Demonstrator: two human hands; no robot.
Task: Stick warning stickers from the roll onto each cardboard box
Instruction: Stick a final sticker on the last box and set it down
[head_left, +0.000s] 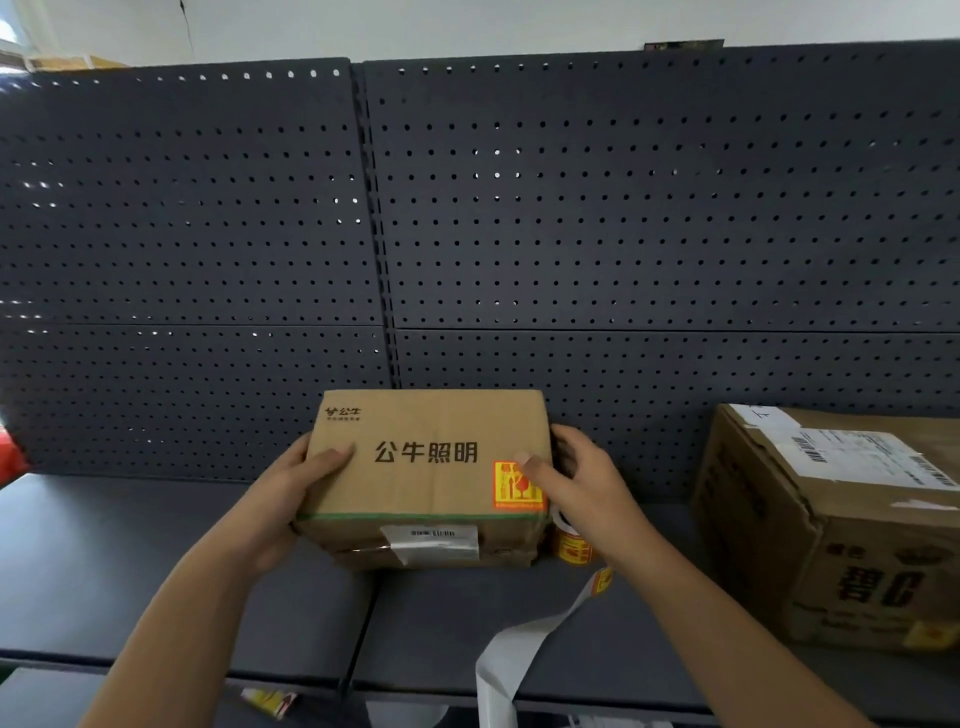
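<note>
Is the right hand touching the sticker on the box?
Touching. The head view shows the right hand's thumb lying on the sticker's top edge on the box.

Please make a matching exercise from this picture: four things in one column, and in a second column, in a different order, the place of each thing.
Things:
1. orange sticker
2. sticker roll
3. large box
4. white backing strip

Places:
A. at the right on the shelf
B. hanging over the shelf's front edge
C. on the top of the held box, near right corner
D. on the shelf, beside the held box, under the right hand

Pairs: 1-C, 2-D, 3-A, 4-B
</note>
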